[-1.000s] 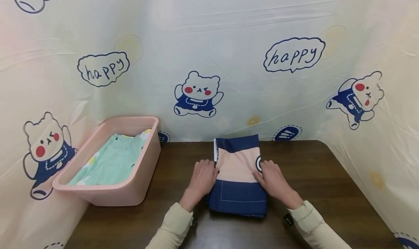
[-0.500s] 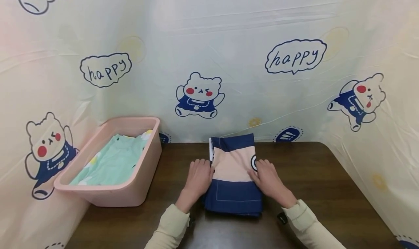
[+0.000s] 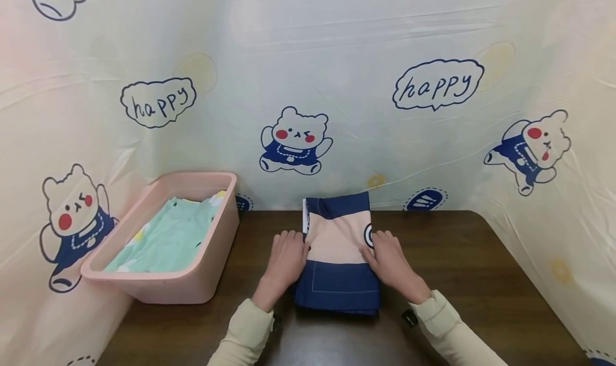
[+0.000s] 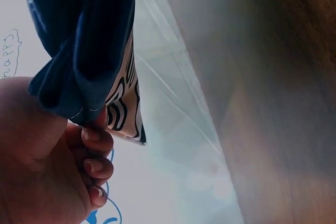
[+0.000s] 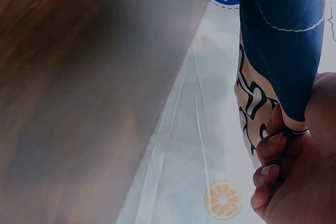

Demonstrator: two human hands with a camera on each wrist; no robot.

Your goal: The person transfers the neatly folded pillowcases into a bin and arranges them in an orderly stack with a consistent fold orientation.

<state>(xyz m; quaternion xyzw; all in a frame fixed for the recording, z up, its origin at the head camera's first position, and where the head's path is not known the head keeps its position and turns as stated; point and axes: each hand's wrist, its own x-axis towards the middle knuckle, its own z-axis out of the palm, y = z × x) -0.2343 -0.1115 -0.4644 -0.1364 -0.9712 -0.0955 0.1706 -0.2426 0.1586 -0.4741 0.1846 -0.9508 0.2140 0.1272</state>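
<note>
A folded navy-and-peach cloth point(image 3: 339, 240) with stitched navy bands and black-and-white print is between both hands at the middle of the table. My left hand point(image 3: 286, 259) grips its left edge; in the left wrist view, fingers curl under a navy fold point(image 4: 100, 40). On the opposite edge, my right hand point(image 3: 392, 259) pinches the cloth with the thumb on top. The right wrist view has those fingers curled beneath the fabric point(image 5: 283, 40). Whether the cloth's underside touches the table cannot be told. Its lower layers are mostly hidden.
To the left stands a pink plastic basket point(image 3: 223, 248) with a mint-green patterned cloth point(image 3: 166, 238) inside. The dark wooden table point(image 3: 462, 280) meets a printed curtain point(image 3: 356, 88) at the back and sides.
Both hands have shifted left with the folded cloth, slightly toward the basket. Their hold on its two edges looks the same. The head view has turned a little.
</note>
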